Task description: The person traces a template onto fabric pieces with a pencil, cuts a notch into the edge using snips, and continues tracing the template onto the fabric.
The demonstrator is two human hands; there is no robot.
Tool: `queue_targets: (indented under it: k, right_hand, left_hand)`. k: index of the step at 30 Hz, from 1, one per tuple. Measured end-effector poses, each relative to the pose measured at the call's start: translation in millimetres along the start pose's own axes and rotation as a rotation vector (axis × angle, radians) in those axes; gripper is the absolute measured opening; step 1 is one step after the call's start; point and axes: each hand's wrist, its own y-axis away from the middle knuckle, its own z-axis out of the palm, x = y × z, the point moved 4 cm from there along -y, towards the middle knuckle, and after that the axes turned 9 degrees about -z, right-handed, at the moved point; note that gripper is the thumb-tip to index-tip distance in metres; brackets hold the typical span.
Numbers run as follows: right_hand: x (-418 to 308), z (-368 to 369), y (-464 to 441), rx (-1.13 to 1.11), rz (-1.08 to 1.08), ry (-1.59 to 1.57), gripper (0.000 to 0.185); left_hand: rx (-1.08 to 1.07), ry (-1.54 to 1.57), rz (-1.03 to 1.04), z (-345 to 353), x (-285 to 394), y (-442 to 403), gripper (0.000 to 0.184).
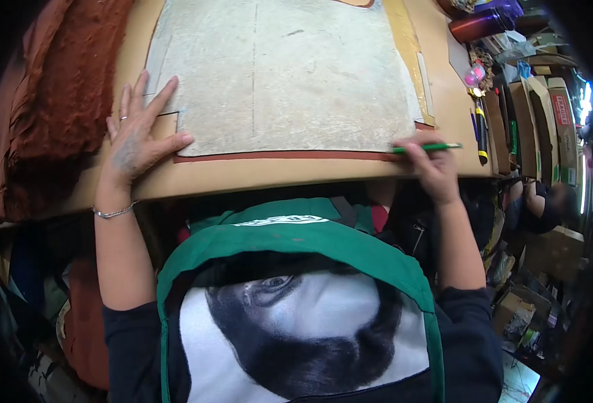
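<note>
Pinching a green pencil (pixel 437 146) in my right fingers (pixel 418 158), I'm resting my left fingers (pixel 162 100), spread wide and empty, against the pale sheet (pixel 303 80) lying between the two.

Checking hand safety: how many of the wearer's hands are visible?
2: left hand at the left edge of the pale sheet, right hand at its lower right corner.

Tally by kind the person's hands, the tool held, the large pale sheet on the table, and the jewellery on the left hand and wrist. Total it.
Hands: 2 (left hand, right hand)
Green pencil: 1
Pale sheet: 1
Ring: 1
Bracelet: 1
Total: 6
</note>
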Motion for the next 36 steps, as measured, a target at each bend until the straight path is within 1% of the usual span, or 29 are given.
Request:
queue_targets:
  k: [1,2,3,5,7,8,10,11,13,15,16,17,19,24,31,34,36]
  right_hand:
    - [0,-25,10,0.055,-0.010,0.069,0.007]
    - [15,-52,21,0.142,-0.021,0.149,0.008]
    - [-1,-58,24,0.182,-0.098,0.191,0.006]
    - [-30,-44,20,0.248,-0.233,-0.113,0.003]
    - [-40,-16,6,0.145,-0.245,-0.157,0.003]
    - [-33,-3,-2,0.088,-0.256,-0.158,0.002]
    - [-20,28,-15,0.089,-0.117,-0.269,0.006]
    - [-23,50,-22,0.081,-0.106,-0.333,0.006]
    - [-26,92,-35,-0.029,-0.038,-0.401,0.009]
    - [-30,134,-48,-0.056,0.024,-0.549,0.012]
    - [-32,151,-54,-0.071,0.057,-0.620,0.013]
    - [-33,164,-58,-0.088,0.069,-0.639,0.014]
    - [-37,188,-65,-0.118,0.096,-0.671,0.015]
    - [-46,215,-70,-0.146,0.008,-0.517,0.015]
    - [-45,225,-72,-0.131,-0.109,-0.343,0.015]
    - [-51,228,-71,-0.124,-0.160,-0.426,0.016]
    - [-55,231,-71,-0.118,-0.189,-0.415,0.017]
  left_hand:
    - [-0.002,0.001,0.001,0,0,0,0.086]
    - [-0.005,-0.001,0.003,0,1,-1,0.086]
    - [-0.010,0.003,0.009,0,1,-2,0.086]
    - [-0.018,0.008,0.006,0,0,-2,0.087]
    - [-0.028,0.007,0.004,1,-1,-1,0.087]
    - [-0.023,0.009,0.002,1,-1,-2,0.087]
    - [-0.023,-0.017,0.004,1,0,-4,0.087]
    - [-0.022,-0.033,-0.013,2,-3,-4,0.087]
    - [0.021,-0.053,0.030,2,-6,-4,0.086]
    - [0.030,-0.010,0.040,4,-8,-3,0.087]
    - [0.020,-0.046,0.023,3,-6,-2,0.087]
    - [0.010,-0.080,0.007,1,-3,-1,0.087]
    - [0.023,-0.050,0.011,3,-6,-2,0.087]
    - [0.019,0.022,0.008,4,-5,0,0.087]
    - [0.052,0.020,0.037,9,-4,-2,0.087]
    - [0.060,0.017,0.038,9,-3,-2,0.086]
    - [0.056,0.010,0.034,9,-3,-2,0.086]
